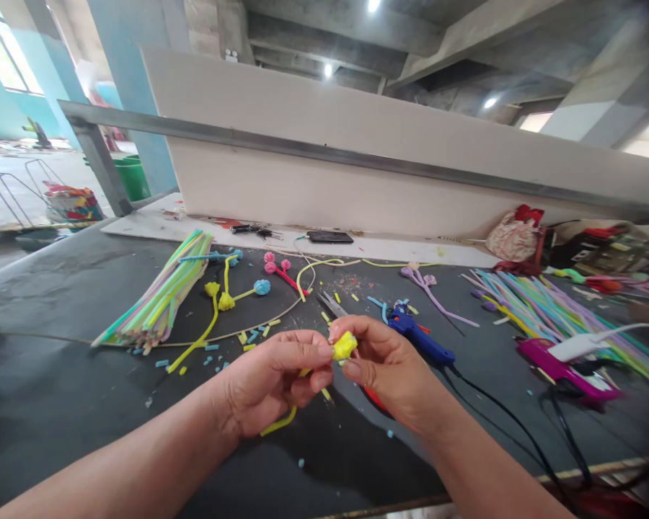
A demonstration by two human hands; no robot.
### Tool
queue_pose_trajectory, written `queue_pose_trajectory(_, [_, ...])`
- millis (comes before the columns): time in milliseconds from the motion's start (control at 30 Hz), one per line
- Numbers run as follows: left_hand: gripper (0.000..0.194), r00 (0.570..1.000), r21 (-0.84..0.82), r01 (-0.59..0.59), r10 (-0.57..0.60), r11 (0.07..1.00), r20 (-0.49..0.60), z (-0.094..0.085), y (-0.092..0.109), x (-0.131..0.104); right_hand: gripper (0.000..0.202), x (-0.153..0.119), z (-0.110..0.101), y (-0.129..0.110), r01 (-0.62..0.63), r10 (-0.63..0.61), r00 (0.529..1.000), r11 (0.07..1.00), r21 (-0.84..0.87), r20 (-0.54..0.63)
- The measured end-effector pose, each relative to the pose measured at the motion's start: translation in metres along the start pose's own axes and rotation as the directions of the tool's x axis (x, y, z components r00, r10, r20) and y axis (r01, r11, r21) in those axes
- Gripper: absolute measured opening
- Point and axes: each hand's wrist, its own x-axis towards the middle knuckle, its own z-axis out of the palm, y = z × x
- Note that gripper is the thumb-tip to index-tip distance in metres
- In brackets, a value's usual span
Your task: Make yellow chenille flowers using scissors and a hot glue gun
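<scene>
Between my two hands is a small yellow pipe-cleaner flower [345,345]. My left hand [284,367] pinches it from the left, and a yellow stem [279,425] hangs below that hand. With thumb and fingertips, my right hand [392,371] grips the flower's right side. Partly hidden behind the right hand lie scissors [332,305], their blades pointing away and a bit of red handle showing. A blue glue gun [422,337] rests just beyond that hand. Yellow and blue pipe-cleaner flowers [226,300] lie past my left hand, among short cut-off bits [252,336].
A bundle of pastel pipe cleaners [159,299] lies at left, with more loose ones [552,303] at right. Pink flowers [278,267] and a purple stem [433,292] lie farther back. A magenta power strip [567,371] with cables sits right. A phone [329,237] lies by the white panel.
</scene>
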Motion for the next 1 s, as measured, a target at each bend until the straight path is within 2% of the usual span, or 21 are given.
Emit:
queue_pose_trajectory(100, [0.018,1.000,-0.035,0.007,-0.006,0.999,0.020,0.000,-0.002,0.000,0.017,-0.001,0.001,0.003,0.040,-0.040,0.999,0.999,-0.008,-0.027])
queue_pose_trajectory(200, [0.018,0.998,-0.074,0.008,-0.003,0.997,0.064,0.001,-0.004,0.000,0.017,-0.001,0.004,0.007,0.070,-0.069,0.992,0.998,0.004,-0.107])
queue_pose_trajectory(333, [0.018,0.996,-0.069,-0.040,0.046,0.997,0.079,0.004,-0.007,0.000,0.012,0.001,0.009,0.011,0.077,-0.065,0.985,0.994,0.073,-0.160])
queue_pose_trajectory(467, [0.020,0.981,0.040,-0.188,0.189,0.981,-0.032,0.008,-0.012,0.002,0.012,0.004,0.010,0.013,0.042,-0.017,0.978,0.992,0.117,-0.209])
queue_pose_trajectory(600, [0.032,0.918,0.249,-0.351,0.384,0.902,-0.095,0.010,-0.015,0.007,0.017,0.005,0.009,0.016,0.016,0.008,0.951,0.997,0.077,-0.308])
queue_pose_trajectory(700, [0.030,0.884,0.396,-0.349,0.439,0.849,-0.161,0.010,-0.013,0.009,0.015,0.005,0.013,0.016,-0.031,0.052,0.948,0.997,0.074,-0.314])
queue_pose_trajectory(833, [0.020,0.832,0.502,-0.325,0.495,0.801,-0.251,0.006,-0.010,0.010,0.007,0.004,0.020,0.009,-0.116,0.175,0.936,0.973,0.201,-0.305])
queue_pose_trajectory(1000, [0.023,0.824,0.484,-0.327,0.496,0.811,-0.274,0.002,-0.009,0.011,0.014,0.003,0.015,-0.001,-0.217,0.284,0.942,0.922,0.322,-0.180])
